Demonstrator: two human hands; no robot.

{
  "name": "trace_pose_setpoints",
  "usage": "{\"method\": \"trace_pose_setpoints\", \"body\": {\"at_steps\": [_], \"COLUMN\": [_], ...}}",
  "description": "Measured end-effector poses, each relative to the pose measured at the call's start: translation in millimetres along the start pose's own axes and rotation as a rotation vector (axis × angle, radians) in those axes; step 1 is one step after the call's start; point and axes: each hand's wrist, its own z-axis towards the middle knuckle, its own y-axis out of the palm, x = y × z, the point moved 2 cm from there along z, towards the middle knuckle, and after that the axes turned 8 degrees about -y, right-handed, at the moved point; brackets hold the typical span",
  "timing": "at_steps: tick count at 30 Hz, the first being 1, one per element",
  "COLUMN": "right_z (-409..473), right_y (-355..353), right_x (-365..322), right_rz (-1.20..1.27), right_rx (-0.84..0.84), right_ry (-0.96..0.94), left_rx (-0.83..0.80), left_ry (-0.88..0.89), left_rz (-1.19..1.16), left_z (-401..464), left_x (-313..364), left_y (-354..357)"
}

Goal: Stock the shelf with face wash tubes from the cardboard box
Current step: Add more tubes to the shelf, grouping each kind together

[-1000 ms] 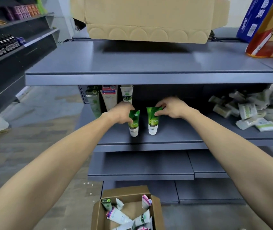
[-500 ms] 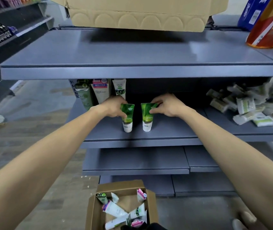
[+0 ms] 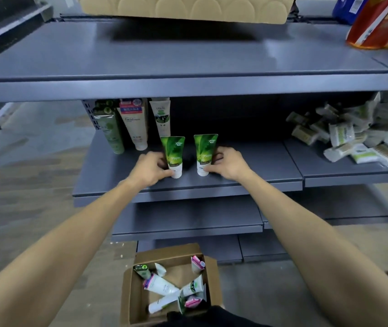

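Hands [image 3: 151, 167] lower on tubes [image 3: 173, 154]

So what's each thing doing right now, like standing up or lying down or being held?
Left green tube: upright on its cap, held by left hand.
Right green tube: upright on its cap, held by right hand.
Three back tubes: standing, leaning back.
Cardboard box: open, tubes lying jumbled inside.
White packets: heaped loosely.

Two glossy green plastic tubes [image 3: 172, 155] stood on the smooth, matt grey metal shelf [image 3: 247, 166]; below it, a rough brown cardboard box [image 3: 131, 296]
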Motion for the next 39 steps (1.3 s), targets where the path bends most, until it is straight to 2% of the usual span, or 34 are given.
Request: {"method": "trace_pose_setpoints", "body": {"at_steps": [3, 9, 20, 29, 39], "right_z": [-8, -13, 30, 113, 181], "right_y": [16, 35, 30, 25, 38], "right_x": [4, 8, 19, 20, 4], "right_rz": [0.071, 0.093, 0.027, -0.146, -0.110], "right_rx": [0.159, 0.292, 0.363, 0.378, 0.365], "right_ry": [0.016, 0.011, -0.006, -0.147, -0.181], "left_rx": [0.074, 0.165, 0.216, 0.255, 0.255], "left_ry": [-0.061, -0.078, -0.106, -0.051, -0.083], "left_rz": [-0.046, -0.111, -0.067, -0.085, -0.144], "left_z": [-4, 5, 35, 51, 55], "left_x": [-2, 1, 14, 14, 10], "left_y": [17, 35, 44, 47, 51]}}
